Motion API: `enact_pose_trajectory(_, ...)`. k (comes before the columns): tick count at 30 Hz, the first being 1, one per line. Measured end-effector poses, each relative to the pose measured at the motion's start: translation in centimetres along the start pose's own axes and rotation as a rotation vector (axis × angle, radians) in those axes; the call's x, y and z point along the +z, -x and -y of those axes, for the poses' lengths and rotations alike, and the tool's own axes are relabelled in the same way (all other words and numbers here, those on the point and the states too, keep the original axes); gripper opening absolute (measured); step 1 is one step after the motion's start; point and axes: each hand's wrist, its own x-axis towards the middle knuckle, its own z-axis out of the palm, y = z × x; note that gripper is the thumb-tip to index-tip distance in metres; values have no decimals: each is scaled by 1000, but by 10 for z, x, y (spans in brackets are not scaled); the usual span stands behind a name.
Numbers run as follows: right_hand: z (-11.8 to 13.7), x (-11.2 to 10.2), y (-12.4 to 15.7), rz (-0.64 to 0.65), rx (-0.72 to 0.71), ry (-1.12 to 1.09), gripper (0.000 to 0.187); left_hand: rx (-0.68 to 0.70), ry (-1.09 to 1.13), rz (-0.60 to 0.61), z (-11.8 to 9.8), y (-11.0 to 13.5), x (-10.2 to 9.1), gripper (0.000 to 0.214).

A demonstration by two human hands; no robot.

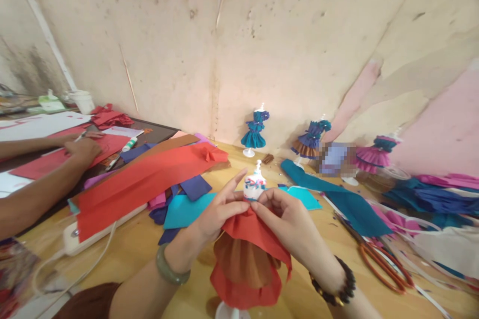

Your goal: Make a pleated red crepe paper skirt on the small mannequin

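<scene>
A miniature dress form (255, 187) with a white top stands upright in front of me, wearing a skirt of brown (239, 261) and red layers. Red crepe paper (254, 229) drapes over the brown layer and is gathered at the waist. My left hand (220, 209) presses its thumb on the gathered edge, index finger pointing up beside the white top. On the other side, my right hand (279, 212) pinches the same red paper between thumb and fingers. The fingers behind the form are partly hidden. Below the skirt shows a white base (232, 311).
Three dressed miniature forms (253, 129) stand by the wall. Orange-handled scissors (385, 264) and teal strips (355, 209) lie right. At left are a long red strip (149, 179), a power strip (77, 237), a marker (129, 144) and another person's hands (84, 147) on red sheets.
</scene>
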Motion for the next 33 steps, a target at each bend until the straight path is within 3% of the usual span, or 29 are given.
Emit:
enact_pose_trajectory(6,-1,-10,-2,21,-76,-20,21,22,-18,-6,-3,-4,6,100)
enact_pose_trajectory(10,7,-28,-1,107,-118,-145,25,66,-55,93,-13,-14,19,105)
enact_pose_trajectory(16,14,-54,1,24,-214,-150,29,230,-332,214,-27,-35,46,99)
enact_pose_trajectory(20,6,-65,-5,-57,-236,-87,25,297,-499,199,-28,-47,58,93)
enact_pose_trajectory(24,0,-65,-11,-103,-216,-1,18,357,-676,180,-25,-53,57,92)
enact_pose_trajectory(29,-7,-62,-16,-75,-180,1,17,335,-712,209,-22,-59,45,92)
enact_pose_trajectory(33,-12,-67,-17,-113,-80,125,21,340,-736,224,-18,-64,39,92)
